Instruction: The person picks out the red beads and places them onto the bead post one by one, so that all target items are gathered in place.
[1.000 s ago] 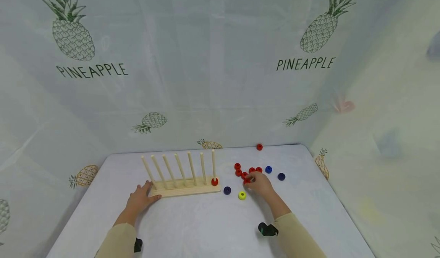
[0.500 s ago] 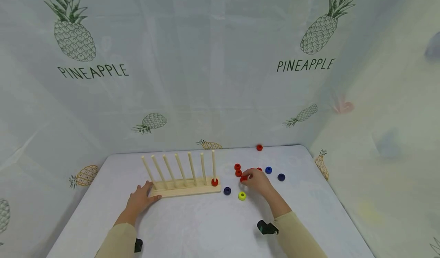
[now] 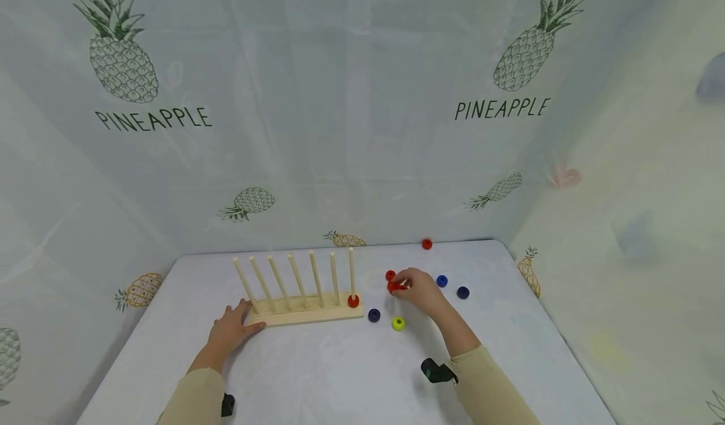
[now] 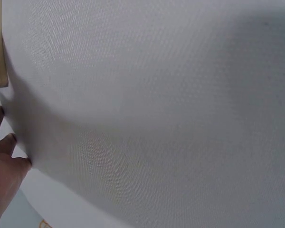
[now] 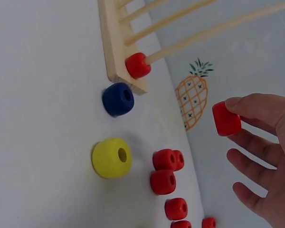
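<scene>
Right wrist view: the right hand [image 5: 282,166] pinches a red bead [image 5: 226,118] at its fingertips, the remaining fingers spread apart. The bead is held clear of the surface [image 5: 42,118]; loose red beads [image 5: 163,182], a yellow bead [image 5: 111,158] and a blue bead [image 5: 118,99] lie on it, the blue one just beside the end of the wooden peg stand [image 5: 115,52].

Left wrist view: the left hand [image 4: 4,178] enters at the edge, its fingers extended near the stand's corner.

Head view: the pinched bead is at the right hand's left side, well apart from the left hand, which touches the stand's opposite end, thumb along the front, fingers relaxed.
</scene>
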Motion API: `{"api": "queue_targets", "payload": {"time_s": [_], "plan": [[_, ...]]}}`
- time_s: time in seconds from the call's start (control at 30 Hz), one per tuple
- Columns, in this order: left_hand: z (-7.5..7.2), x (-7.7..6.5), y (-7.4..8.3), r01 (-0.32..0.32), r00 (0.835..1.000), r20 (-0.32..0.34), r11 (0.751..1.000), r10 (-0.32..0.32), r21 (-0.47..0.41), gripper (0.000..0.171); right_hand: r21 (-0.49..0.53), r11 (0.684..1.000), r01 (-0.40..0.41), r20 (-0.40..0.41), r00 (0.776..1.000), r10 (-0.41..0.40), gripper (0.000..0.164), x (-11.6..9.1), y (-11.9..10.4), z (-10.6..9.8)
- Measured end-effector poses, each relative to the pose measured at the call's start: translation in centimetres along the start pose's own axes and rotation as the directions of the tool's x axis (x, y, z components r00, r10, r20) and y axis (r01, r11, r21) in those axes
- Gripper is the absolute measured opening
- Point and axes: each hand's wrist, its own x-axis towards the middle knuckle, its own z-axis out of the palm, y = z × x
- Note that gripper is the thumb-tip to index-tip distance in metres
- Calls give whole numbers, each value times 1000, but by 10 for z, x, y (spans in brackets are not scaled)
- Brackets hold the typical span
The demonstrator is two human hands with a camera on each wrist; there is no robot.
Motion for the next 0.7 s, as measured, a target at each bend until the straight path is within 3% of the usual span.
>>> {"api": "queue_targets", "payload": {"time_s": [0.7], "plan": [[0, -2, 1, -11, 1000, -12, 1000, 12, 12, 91, 12, 999, 40, 3, 999, -40, 24, -7, -44, -22]]}}
